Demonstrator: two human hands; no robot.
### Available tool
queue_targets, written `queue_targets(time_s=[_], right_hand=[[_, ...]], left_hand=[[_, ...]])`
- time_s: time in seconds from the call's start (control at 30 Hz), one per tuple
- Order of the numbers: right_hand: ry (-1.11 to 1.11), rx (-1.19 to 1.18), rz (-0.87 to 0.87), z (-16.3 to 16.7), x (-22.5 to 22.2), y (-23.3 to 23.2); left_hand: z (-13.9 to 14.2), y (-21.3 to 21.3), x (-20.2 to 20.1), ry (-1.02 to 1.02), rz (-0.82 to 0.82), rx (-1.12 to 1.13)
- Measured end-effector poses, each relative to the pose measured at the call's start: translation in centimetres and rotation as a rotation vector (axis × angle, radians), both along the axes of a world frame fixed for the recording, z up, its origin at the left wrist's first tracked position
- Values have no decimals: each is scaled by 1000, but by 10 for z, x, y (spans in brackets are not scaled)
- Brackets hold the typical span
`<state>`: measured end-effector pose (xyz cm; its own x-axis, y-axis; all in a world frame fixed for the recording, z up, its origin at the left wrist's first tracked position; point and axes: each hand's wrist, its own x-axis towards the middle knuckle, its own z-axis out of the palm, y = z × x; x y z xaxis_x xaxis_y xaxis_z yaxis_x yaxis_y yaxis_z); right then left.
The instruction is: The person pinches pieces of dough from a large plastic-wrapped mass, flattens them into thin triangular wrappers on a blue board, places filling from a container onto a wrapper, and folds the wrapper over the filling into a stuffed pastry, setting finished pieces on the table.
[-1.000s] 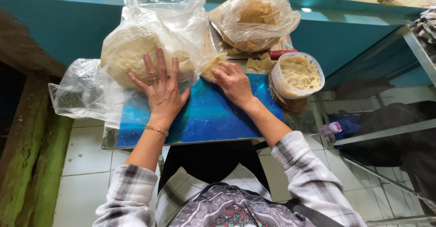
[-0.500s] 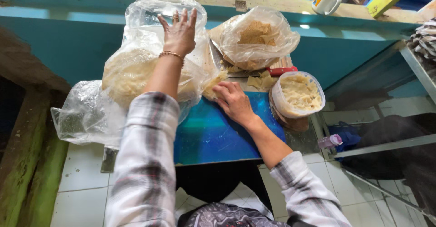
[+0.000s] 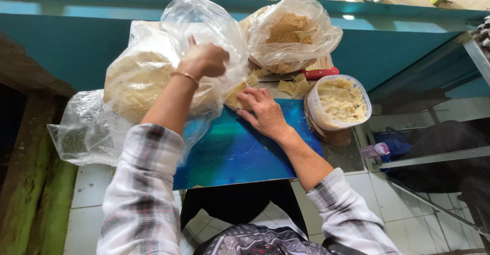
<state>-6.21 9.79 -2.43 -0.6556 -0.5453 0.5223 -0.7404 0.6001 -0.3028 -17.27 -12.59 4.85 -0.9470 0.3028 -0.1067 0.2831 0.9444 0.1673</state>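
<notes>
Toward the upper middle of the frame my left hand (image 3: 204,58) is closed, pinching the clear plastic bag (image 3: 204,25) above the round stack of flat wafers (image 3: 135,81), which lies at its left. My right hand (image 3: 265,113) rests flat, fingers spread, on the blue surface (image 3: 240,153), touching pale cut pieces (image 3: 237,94) just beside the bag. Nearer to that bag is the left.
</notes>
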Motion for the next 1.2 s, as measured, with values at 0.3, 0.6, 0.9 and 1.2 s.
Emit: queue_targets(time_s=[0.3, 0.6, 0.9, 1.2], right_hand=[[-188, -549, 4, 52, -31, -42], [-495, -142, -229, 70, -165, -142], [-477, -25, -40, 88, -163, -144], [-80, -420, 86, 83, -41, -41]], left_hand=[[-17, 8, 21, 45, 36, 8], [-31, 13, 28, 21, 190, 21], [-33, 11, 27, -16, 242, 172], [16, 6, 91, 504, -10, 288]])
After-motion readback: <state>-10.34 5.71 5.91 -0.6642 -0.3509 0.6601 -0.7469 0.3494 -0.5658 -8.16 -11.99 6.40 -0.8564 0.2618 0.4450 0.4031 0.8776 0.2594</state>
